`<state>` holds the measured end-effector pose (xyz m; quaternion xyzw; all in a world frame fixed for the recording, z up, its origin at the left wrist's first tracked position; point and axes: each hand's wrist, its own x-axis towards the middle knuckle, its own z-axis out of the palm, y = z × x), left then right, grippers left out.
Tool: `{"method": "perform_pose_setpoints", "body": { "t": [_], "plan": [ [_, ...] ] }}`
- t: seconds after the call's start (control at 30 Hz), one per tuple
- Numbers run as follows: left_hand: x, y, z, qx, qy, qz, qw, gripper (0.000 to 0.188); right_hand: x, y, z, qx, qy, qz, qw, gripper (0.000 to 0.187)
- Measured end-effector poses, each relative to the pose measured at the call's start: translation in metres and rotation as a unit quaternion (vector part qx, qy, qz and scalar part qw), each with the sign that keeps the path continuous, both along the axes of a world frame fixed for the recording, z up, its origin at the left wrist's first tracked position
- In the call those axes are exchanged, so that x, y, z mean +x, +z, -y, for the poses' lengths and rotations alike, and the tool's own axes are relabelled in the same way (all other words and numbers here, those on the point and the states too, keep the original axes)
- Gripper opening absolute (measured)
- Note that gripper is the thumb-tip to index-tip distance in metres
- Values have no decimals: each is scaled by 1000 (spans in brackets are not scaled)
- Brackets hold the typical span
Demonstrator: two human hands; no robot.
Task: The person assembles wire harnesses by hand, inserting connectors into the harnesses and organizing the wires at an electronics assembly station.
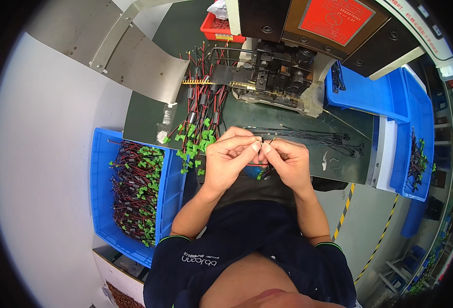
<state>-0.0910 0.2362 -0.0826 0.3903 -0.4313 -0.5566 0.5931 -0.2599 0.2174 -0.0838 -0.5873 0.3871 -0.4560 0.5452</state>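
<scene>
My left hand and my right hand meet above the near edge of the dark green bench, thumbs and forefingers pinched close together. Between them they hold a thin wire lead with black and red strands; a bit of green shows below the fingers. The exact parts at the fingertips are small and half hidden. Just beyond the hands lies a row of black cables. Beside my left hand is a bundle of red-and-black wires with black sleeves and green clips.
A black metal crimping press stands beyond my hands, a gold terminal strip running into it. A blue bin full of wire leads sits at the left. Blue trays are on the right. A red box stands at the back.
</scene>
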Motion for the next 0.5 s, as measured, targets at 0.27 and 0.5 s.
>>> {"method": "perform_pose_setpoints", "body": {
  "t": [0.27, 0.5],
  "plan": [
    [1, -6, 2, 26, -21, -78, 996, 13, 0, 9, -1, -39, 11, -48, 998, 10],
    [4, -5, 0, 23, -19, -72, 997, 12, 1, 8, -2, -37, 22, -45, 998, 10]
  ]
}}
